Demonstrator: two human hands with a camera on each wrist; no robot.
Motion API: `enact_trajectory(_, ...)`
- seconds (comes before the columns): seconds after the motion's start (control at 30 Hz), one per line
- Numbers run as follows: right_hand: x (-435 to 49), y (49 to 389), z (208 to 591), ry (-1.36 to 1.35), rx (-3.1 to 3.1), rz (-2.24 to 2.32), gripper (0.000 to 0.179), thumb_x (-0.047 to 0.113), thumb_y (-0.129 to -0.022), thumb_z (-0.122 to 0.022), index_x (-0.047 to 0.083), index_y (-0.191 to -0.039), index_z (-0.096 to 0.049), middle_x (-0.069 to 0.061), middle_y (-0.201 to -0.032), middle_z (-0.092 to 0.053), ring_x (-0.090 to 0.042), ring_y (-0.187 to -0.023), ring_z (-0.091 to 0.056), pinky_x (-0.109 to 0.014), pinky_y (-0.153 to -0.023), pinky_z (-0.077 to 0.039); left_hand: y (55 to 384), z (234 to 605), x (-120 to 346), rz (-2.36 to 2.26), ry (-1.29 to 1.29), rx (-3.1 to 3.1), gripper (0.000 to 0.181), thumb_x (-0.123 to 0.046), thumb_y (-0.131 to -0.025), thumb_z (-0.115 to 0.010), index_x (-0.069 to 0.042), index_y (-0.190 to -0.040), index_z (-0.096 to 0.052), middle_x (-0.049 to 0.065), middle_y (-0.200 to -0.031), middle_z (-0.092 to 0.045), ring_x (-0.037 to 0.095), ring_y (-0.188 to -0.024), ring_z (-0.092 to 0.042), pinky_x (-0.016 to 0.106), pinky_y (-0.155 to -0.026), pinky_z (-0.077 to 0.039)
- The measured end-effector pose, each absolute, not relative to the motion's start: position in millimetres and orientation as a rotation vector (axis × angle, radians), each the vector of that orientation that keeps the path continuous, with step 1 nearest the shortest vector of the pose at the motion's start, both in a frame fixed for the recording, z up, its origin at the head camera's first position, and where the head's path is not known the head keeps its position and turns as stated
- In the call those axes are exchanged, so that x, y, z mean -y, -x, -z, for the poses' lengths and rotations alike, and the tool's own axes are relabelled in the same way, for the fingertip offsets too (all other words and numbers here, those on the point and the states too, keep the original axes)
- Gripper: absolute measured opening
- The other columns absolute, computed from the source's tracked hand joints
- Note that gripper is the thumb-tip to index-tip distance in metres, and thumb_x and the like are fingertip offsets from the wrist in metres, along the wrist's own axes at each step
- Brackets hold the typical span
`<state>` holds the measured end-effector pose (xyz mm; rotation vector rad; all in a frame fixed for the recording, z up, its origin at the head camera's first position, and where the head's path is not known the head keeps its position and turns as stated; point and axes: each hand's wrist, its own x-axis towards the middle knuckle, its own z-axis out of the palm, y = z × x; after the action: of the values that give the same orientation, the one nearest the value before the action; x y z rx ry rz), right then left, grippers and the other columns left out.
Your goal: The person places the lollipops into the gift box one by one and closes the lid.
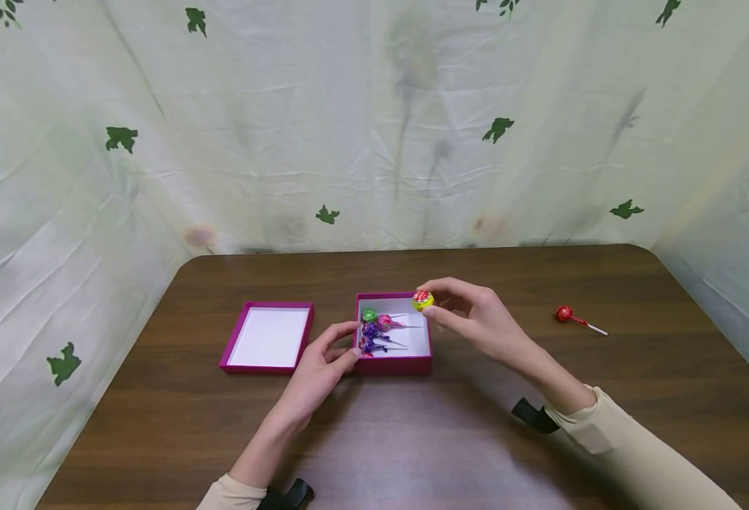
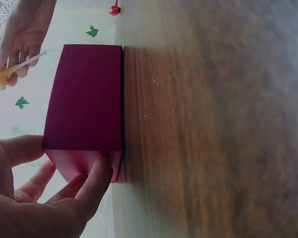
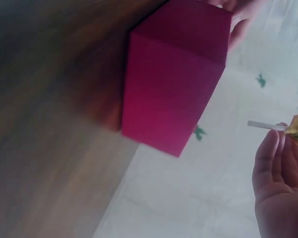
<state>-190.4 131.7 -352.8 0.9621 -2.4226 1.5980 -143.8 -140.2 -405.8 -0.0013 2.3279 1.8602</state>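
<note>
A magenta box (image 1: 393, 365) stands on the table, its white inside holding several wrapped lollipops (image 1: 383, 324) with green, pink and purple heads. Against the box's left end rests my left hand (image 1: 323, 361), fingers and thumb loosely extended along that wall and its top edge, as the left wrist view shows. Over the box's right rim, my right hand (image 1: 476, 315) pinches a lollipop with a yellow and red wrapper (image 1: 422, 300) between thumb and fingers. Its white stick (image 3: 263, 125) shows in the right wrist view.
To the left of the box lies its magenta lid (image 1: 268, 336), white inside facing up. A red lollipop (image 1: 572, 316) lies on the brown table (image 1: 412, 439) at the right. A pale curtain with green leaf prints (image 1: 361, 142) hangs behind the table.
</note>
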Motion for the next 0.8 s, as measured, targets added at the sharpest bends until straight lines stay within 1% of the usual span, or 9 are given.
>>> enact_trajectory(0.07, -122.9, 186.3, 344.3, -0.966, 2.444, -1.613, 0.027, 0.006, -0.089, -0.072, 0.008, -0.116, -0.067, -0.001, -0.102, -0.067, -0.018, -0.088, -0.063, -0.033, -0.074, -0.055, 144.0, 406.3, 140.1, -1.859, 0.003, -2.327, 0.045, -0.018, -0.096, -0.062, -0.018, -0.140, -0.053, 0.007, -0.145, -0.046, 0.030, -0.117, -0.058, 0.043, -0.091, -0.052)
enact_trajectory(0.13, -115.8, 187.1, 344.3, -0.973, 2.462, -1.611, 0.028, 0.005, -0.089, -0.072, 0.007, -0.116, -0.067, -0.001, -0.102, -0.067, -0.018, -0.088, -0.063, -0.033, -0.076, -0.054, 144.1, 406.4, 139.9, -1.857, 0.005, -2.326, 0.045, -0.018, -0.097, -0.062, -0.018, -0.140, -0.053, 0.007, -0.146, -0.046, 0.030, -0.118, -0.058, 0.044, -0.091, -0.052)
enact_trajectory(0.2, -110.4, 189.7, 347.3, -0.997, 2.471, -1.601, 0.028, 0.010, -0.089, -0.073, 0.008, -0.116, -0.067, 0.001, -0.103, -0.067, -0.017, -0.087, -0.062, -0.034, -0.077, -0.054, 144.1, 406.3, 139.9, -1.855, 0.004, -2.325, 0.045, -0.018, -0.097, -0.062, -0.018, -0.141, -0.053, 0.007, -0.146, -0.046, 0.031, -0.118, -0.058, 0.044, -0.091, -0.052)
enact_trajectory(0.27, -107.2, 197.5, 358.6, -1.023, 2.483, -1.585, 0.029, 0.016, -0.089, -0.074, 0.012, -0.118, -0.067, 0.004, -0.105, -0.067, -0.015, -0.087, -0.061, -0.034, -0.077, -0.054, 144.2, 406.6, 140.0, -1.855, -0.002, -2.323, 0.045, -0.018, -0.097, -0.062, -0.017, -0.141, -0.052, 0.008, -0.146, -0.046, 0.032, -0.119, -0.057, 0.045, -0.091, -0.052)
enact_trajectory(0.37, -103.2, 205.6, 368.8, -1.066, 2.520, -1.544, 0.028, 0.022, -0.088, -0.076, 0.016, -0.115, -0.067, 0.008, -0.100, -0.067, -0.012, -0.085, -0.061, -0.034, -0.074, -0.054, 144.1, 406.1, 140.4, -1.858, -0.011, -2.319, 0.045, -0.018, -0.097, -0.062, -0.017, -0.141, -0.052, 0.007, -0.146, -0.046, 0.032, -0.119, -0.057, 0.045, -0.092, -0.052)
enact_trajectory(0.5, -98.3, 213.7, 374.6, -1.085, 2.607, -1.507, 0.027, 0.020, -0.085, -0.079, 0.019, -0.108, -0.064, 0.007, -0.093, -0.066, -0.011, -0.082, -0.062, -0.031, -0.073, -0.053, 143.9, 404.7, 140.6, -1.869, -0.020, -2.310, 0.044, -0.018, -0.097, -0.063, -0.017, -0.140, -0.053, 0.006, -0.144, -0.048, 0.029, -0.117, -0.059, 0.044, -0.092, -0.052)
enact_trajectory(0.6, -95.1, 219.9, 377.4, -1.107, 2.667, -1.480, 0.027, 0.017, -0.082, -0.080, 0.018, -0.104, -0.063, 0.007, -0.090, -0.067, -0.010, -0.081, -0.063, -0.030, -0.075, -0.053, 143.7, 403.8, 140.8, -1.875, -0.023, -2.308, 0.044, -0.018, -0.097, -0.063, -0.017, -0.139, -0.054, 0.005, -0.143, -0.049, 0.028, -0.116, -0.059, 0.043, -0.092, -0.052)
enact_trajectory(0.7, -91.3, 225.4, 379.2, -1.153, 2.740, -1.395, 0.023, 0.016, -0.082, -0.080, 0.017, -0.100, -0.065, 0.009, -0.088, -0.068, -0.007, -0.080, -0.064, -0.028, -0.075, -0.053, 143.4, 403.6, 141.3, -1.874, -0.017, -2.309, 0.043, -0.018, -0.096, -0.063, -0.018, -0.139, -0.054, 0.005, -0.143, -0.049, 0.028, -0.116, -0.059, 0.043, -0.092, -0.052)
enact_trajectory(0.8, -86.7, 230.0, 379.9, -1.215, 2.794, -1.286, 0.020, 0.017, -0.083, -0.079, 0.017, -0.100, -0.068, 0.010, -0.089, -0.068, -0.005, -0.081, -0.065, -0.028, -0.075, -0.053, 143.7, 404.5, 141.8, -1.875, -0.022, -2.310, 0.043, -0.017, -0.096, -0.063, -0.018, -0.139, -0.054, 0.005, -0.142, -0.049, 0.028, -0.115, -0.059, 0.043, -0.092, -0.052)
